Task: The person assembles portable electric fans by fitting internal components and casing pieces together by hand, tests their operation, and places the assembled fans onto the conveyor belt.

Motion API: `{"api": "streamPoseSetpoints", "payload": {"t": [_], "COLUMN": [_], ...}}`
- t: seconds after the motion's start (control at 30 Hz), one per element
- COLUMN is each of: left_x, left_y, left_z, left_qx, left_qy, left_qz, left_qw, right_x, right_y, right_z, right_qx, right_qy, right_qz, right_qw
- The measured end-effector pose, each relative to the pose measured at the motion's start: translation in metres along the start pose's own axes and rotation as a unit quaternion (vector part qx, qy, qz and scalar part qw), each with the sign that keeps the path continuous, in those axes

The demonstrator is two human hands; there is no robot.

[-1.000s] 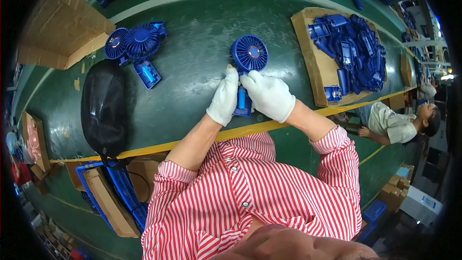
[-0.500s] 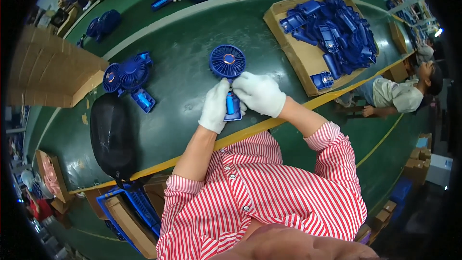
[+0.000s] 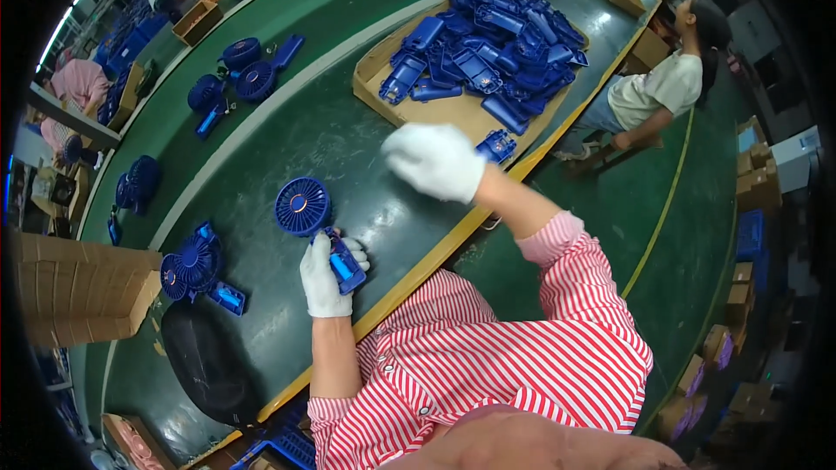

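Note:
White-gloved, my left hand is closed around the handle of a blue handheld fan. The fan's round grille points away from me, and its handle lies uncovered with a bright blue battery inside. My right hand, also gloved in white, is raised over the table beside a shallow cardboard tray. Motion smears its fingers, and I cannot make out anything in them. Blue plastic handle shells are heaped in the tray, with a separate shell in its near corner.
More blue fans rest on the green table at left, near a black case and a cardboard box. Other fans lie across a pale dividing strip. A seated person is at the right, beyond the yellow table edge.
My right hand has left the fan and moved right toward the tray. My left hand still grips the fan, now tilted. The view has swung to the right.

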State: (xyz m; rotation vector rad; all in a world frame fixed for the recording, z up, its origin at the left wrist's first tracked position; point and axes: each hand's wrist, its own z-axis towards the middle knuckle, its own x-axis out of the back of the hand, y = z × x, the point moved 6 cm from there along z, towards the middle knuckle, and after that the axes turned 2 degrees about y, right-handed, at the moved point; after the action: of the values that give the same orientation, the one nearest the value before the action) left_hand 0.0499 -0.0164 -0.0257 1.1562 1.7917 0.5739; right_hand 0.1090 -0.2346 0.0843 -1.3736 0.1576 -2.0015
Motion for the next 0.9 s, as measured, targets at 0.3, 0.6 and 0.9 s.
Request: {"api": "streamPoseSetpoints", "payload": {"t": [0.3, 0.6, 0.9], "left_x": [0.002, 0.002, 0.012], "left_y": [-0.003, -0.004, -0.002], "left_z": [0.007, 0.009, 0.009], "left_qx": [0.012, 0.005, -0.006], "left_qy": [-0.019, -0.001, 0.002], "left_qz": [-0.066, -0.09, -0.12], "left_qw": [0.998, 0.996, 0.993], "right_x": [0.027, 0.037, -0.01], "right_y": [0.093, 0.079, -0.011], "right_z": [-0.037, -0.031, -0.011], "right_qx": [-0.184, -0.174, -0.157], "right_qy": [-0.277, -0.137, -0.108], "right_qz": [-0.225, -0.195, 0.403], "right_qw": [0.916, 0.955, 0.895]}}
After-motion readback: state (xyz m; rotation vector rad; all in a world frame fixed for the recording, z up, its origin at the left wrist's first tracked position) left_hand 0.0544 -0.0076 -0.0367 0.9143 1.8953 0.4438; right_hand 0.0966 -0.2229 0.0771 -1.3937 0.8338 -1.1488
